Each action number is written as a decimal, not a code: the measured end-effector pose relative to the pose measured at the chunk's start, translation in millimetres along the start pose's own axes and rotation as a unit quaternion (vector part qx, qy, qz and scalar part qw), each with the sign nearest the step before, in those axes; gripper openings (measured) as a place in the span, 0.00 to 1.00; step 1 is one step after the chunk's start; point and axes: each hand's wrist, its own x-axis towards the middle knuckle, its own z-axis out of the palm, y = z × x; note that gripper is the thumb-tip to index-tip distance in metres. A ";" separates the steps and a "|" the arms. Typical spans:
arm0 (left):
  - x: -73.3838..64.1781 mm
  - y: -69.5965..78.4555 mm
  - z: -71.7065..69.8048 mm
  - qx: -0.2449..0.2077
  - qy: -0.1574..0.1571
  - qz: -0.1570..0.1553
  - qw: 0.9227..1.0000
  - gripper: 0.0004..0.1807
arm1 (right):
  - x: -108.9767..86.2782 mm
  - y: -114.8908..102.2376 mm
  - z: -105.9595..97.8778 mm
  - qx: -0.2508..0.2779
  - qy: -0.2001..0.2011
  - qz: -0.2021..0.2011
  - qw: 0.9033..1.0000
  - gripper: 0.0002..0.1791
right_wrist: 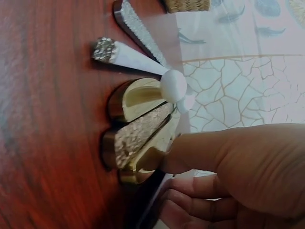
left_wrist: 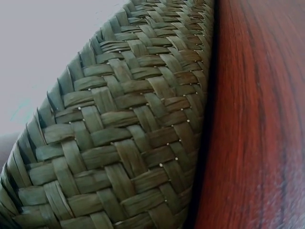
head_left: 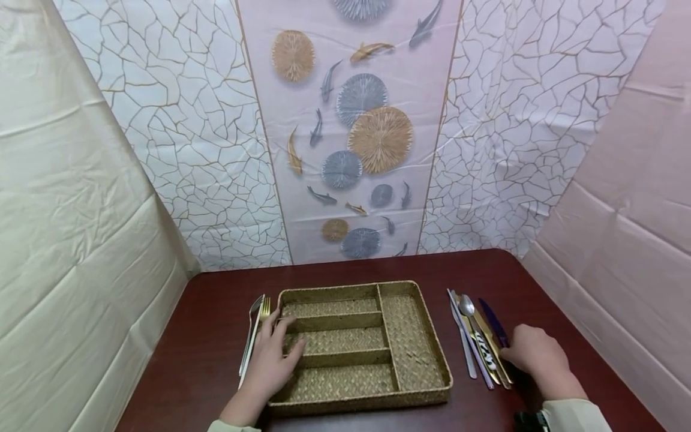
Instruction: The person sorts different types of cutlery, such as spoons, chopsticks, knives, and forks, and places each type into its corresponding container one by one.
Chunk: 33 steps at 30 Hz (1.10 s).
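Note:
My left hand lies over the left edge of a woven cutlery tray, its fingers spread and reaching over the rim. In the left wrist view the tray's woven outer wall fills the middle. My right hand pinches the handle end of a dark purple knife lying at the right of the cutlery group. In the right wrist view my thumb sits beside a gold handle, with the curled fingers at the dark handle. A silver spoon lies among the other cutlery, left of that knife.
Left of the tray lie a gold-tined fork and other slim cutlery, partly behind my left hand. Glittery handles fan out in the right wrist view. Patterned cloth hangs behind the dark red table, with plain cloth at both sides.

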 end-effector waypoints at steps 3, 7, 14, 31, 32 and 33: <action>-1.4 -0.7 0.9 0.004 0.001 0.004 1.000 0.29 | -0.1 1.7 1.9 -0.004 0.002 0.002 1.000 0.21; -2.7 -1.4 1.6 0.007 0.004 0.006 1.000 0.29 | 0.9 4.1 2.9 -0.006 0.007 0.007 1.000 0.21; -2.3 -1.8 1.3 0.008 0.004 0.006 1.000 0.29 | 0.1 0.4 -1.0 0.000 0.022 0.005 1.000 0.23; -0.3 -1.3 0.5 0.014 0.002 0.004 1.000 0.30 | -17.3 -64.8 -18.2 0.036 0.086 -0.038 0.995 0.27; -0.4 -1.0 0.3 0.014 0.001 0.004 1.000 0.30 | -18.0 -70.1 -18.9 0.037 0.089 -0.042 0.994 0.27; -0.6 -0.8 0.1 0.014 0.002 0.005 1.000 0.30 | -18.6 -75.4 -19.2 0.037 0.092 -0.048 0.994 0.27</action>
